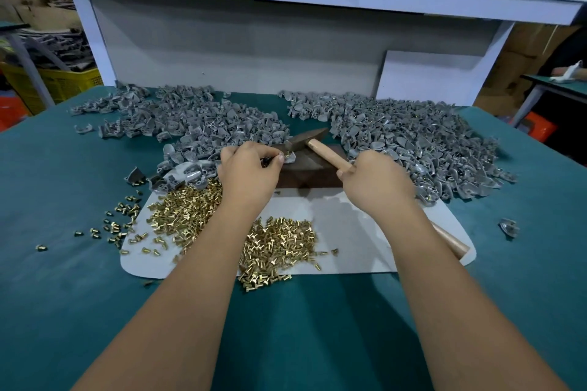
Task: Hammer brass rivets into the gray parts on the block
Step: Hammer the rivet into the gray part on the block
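Note:
A dark metal block (309, 173) sits mid-table. On its left top lies a gray part (289, 158) with a brass rivet standing in it. My left hand (249, 173) pinches that part at the block's edge. My right hand (376, 184) grips the wooden handle of a hammer (324, 149). The hammer's dark head (306, 141) is down at the rivet. Loose brass rivets (279, 246) are heaped on a white sheet (349, 232) in front of the block.
Large heaps of gray parts lie at the left (190, 124) and right (413, 140) of the block on the green table (63, 263). A white shelf frame (241, 51) stands behind. Stray rivets (114, 225) dot the table at left.

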